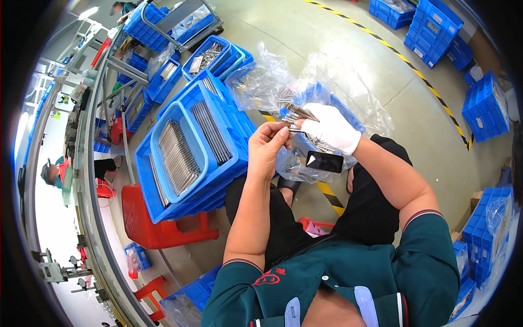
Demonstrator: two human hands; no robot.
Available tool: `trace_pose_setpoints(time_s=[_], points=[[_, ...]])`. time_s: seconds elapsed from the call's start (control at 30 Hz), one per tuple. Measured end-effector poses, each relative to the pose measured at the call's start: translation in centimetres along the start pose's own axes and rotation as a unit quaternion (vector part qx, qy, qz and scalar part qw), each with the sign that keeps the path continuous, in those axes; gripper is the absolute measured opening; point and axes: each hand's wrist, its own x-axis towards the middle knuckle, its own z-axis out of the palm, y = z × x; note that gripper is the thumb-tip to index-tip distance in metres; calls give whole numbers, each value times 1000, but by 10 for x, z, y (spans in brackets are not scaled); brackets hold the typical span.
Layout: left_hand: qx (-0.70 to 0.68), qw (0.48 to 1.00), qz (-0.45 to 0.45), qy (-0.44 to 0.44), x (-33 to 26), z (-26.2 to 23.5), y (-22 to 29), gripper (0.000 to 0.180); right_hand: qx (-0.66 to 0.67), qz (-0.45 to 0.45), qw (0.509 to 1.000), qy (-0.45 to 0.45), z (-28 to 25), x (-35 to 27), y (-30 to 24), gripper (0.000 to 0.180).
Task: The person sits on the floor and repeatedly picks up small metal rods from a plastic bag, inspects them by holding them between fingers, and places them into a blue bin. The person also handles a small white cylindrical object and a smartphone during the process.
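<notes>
White glove: it covers the right hand (329, 128), which is curled around a small bunch of metal rods (298, 113).
Bare fingers: the left hand (267, 144) has its thumb and finger pinched together, it seems on the end of one rod; the fingers hide the very tip.
Where the rods are: up in front of the knees, over a blue bin (347, 113).
Good way to do it: I think the bunch should be kept snug but not squeezed, the ends turned one way, and one rod handled at a time so none slip.
Bin below: more loose rods, with a clear bag (364, 87) spread around it.
Little black box (325, 162): at the bin's near end, dark screen up.
Pale blue tray (202, 150): full of rods in neat rows, sitting in a big blue crate (145, 182).
Beside the tray: darker rods (211, 132), lined up too.
Back tub (224, 44): metal bits in a messy pile.
</notes>
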Motion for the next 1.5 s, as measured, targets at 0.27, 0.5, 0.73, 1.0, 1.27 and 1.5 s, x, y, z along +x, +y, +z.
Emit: trace_pose_setpoints(time_s=[0.27, 0.5, 0.73, 1.0, 1.27, 1.5], points=[[-28, 996, 56, 62, 3, -14, 11, 16, -31, -11, 999, -36, -6, 1, -4, 29], [-44, 999, -11, 2, 2, -13, 2, 16, -42, -10, 997, -63, -2, -4, -12, 28], [18, 1000, -12, 15, -1, -10, 6, 15, -140, -29, 988, -56, -2, -6, -17, 27], [16, 1000, -21, -3, -1, -11, 2, 16, -98, -46, 992, -60, 0, -7, -6, 27], [53, 996, 23, 63, 2, -14, 11, 19, -47, 2, 996, -78, 0, -1, 0, 30], [-16, 998, -57, 3, 0, -17, 7, 16, -19, 24, 993, -113, 4, -1, 1, 32]])
